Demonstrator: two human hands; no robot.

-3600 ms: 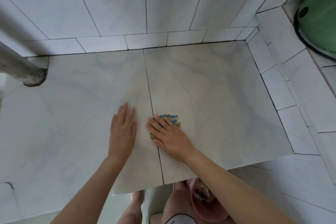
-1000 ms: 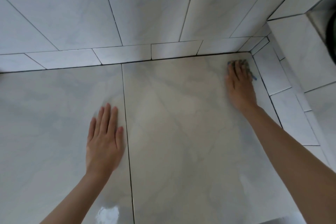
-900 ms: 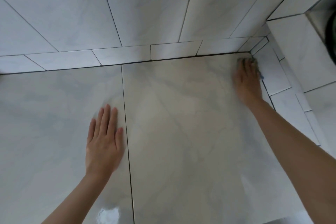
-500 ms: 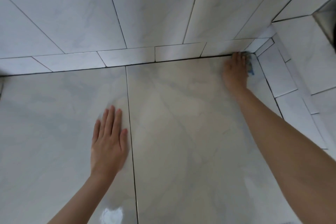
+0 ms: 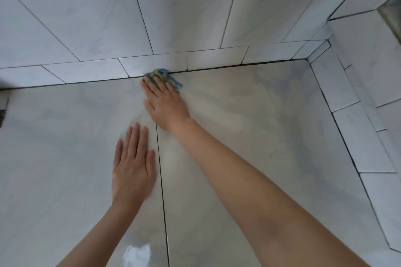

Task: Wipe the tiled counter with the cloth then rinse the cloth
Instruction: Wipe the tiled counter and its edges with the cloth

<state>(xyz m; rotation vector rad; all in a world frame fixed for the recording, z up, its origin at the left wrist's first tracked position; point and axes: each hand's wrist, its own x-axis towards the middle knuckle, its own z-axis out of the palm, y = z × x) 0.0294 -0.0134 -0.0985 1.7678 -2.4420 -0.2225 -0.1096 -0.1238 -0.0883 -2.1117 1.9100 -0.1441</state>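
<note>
A small blue and yellow cloth (image 5: 165, 76) lies on the grey tiled counter (image 5: 249, 119) at its back edge, against the wall. My right hand (image 5: 165, 102) presses flat on the cloth with straight fingers and covers most of it. My left hand (image 5: 133, 165) rests flat on the counter nearer to me, just left of the dark grout line, fingers straight and together, holding nothing.
A tiled wall (image 5: 173, 6) rises behind the counter and a tiled ledge (image 5: 358, 115) borders it on the right. A dark recess (image 5: 392, 13) shows at the top right corner. A dark object (image 5: 2, 112) sits at the far left edge.
My right hand has slid the cloth left along the back edge, from the right rear corner to the middle grout line. My left hand has stayed flat in place.
</note>
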